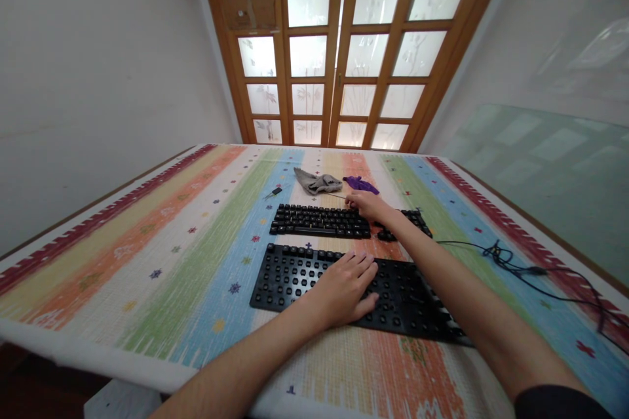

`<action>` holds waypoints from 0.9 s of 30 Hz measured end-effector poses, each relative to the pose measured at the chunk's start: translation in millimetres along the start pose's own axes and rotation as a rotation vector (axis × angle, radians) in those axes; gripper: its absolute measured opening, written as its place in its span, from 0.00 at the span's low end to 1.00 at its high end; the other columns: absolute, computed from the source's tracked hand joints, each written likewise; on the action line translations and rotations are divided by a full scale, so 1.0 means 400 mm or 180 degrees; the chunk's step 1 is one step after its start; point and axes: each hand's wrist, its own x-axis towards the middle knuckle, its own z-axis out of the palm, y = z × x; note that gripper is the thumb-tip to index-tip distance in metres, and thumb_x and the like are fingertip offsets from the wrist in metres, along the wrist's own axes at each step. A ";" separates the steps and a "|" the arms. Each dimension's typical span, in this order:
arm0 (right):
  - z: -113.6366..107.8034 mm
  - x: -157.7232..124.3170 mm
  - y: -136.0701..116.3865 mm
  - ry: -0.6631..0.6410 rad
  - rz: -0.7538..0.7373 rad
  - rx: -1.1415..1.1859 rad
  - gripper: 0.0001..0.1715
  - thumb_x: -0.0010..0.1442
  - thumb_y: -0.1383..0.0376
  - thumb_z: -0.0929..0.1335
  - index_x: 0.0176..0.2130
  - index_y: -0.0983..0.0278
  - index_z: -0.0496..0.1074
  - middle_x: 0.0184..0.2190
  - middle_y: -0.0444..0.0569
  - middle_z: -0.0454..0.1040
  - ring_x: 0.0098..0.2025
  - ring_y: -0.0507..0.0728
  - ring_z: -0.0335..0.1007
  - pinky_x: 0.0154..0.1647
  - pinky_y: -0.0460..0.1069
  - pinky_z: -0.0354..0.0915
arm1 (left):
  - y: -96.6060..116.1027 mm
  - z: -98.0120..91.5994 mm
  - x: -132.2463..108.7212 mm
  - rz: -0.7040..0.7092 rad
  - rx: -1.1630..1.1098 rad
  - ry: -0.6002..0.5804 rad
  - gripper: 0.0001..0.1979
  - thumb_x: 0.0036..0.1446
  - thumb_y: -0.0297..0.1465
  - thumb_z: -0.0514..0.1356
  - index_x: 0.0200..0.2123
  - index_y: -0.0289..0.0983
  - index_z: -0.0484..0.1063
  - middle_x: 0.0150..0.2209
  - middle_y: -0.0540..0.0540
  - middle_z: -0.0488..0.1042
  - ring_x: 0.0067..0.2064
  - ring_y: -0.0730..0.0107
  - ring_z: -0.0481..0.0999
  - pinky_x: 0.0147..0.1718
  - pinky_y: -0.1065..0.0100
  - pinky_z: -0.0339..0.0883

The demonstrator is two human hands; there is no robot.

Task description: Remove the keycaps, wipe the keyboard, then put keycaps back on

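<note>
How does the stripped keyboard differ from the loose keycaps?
The keyboard is one wide board with mostly bare key positions; the keycaps are many small pieces set in rows. The keyboard lies nearer you, the keycaps farther off. Your left hand rests on the keyboard, not the keycaps. Both are black and lie on the striped tablecloth.

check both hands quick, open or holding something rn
Left hand: open, palm down on the nearer black keyboard panel.
Right hand: closed, holding a thin rod.
</note>
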 end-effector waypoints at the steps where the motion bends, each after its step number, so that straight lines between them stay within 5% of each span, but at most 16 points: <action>1: 0.000 0.001 0.000 0.0015 -0.0016 -0.0014 0.18 0.55 0.79 0.65 0.42 0.66 0.77 0.41 0.56 0.77 0.43 0.58 0.73 0.40 0.47 0.61 | 0.000 -0.001 0.000 0.0001 0.0010 -0.0010 0.24 0.67 0.38 0.51 0.59 0.29 0.63 0.62 0.35 0.67 0.64 0.57 0.65 0.65 0.58 0.53; 11: -0.061 -0.043 -0.001 0.0573 -0.0259 0.0068 0.18 0.57 0.78 0.63 0.45 0.67 0.74 0.39 0.56 0.75 0.42 0.58 0.71 0.41 0.49 0.63 | -0.002 0.008 -0.006 0.0006 0.0002 0.0029 0.23 0.67 0.38 0.51 0.59 0.29 0.65 0.62 0.37 0.66 0.65 0.57 0.64 0.66 0.57 0.52; 27: -0.082 -0.370 -0.161 0.0869 -0.0182 0.1250 0.18 0.62 0.72 0.63 0.49 0.61 0.73 0.38 0.51 0.77 0.40 0.57 0.74 0.43 0.52 0.70 | -0.003 0.020 -0.011 0.0098 0.0235 0.0220 0.21 0.67 0.36 0.51 0.57 0.29 0.67 0.63 0.33 0.64 0.66 0.54 0.60 0.65 0.54 0.54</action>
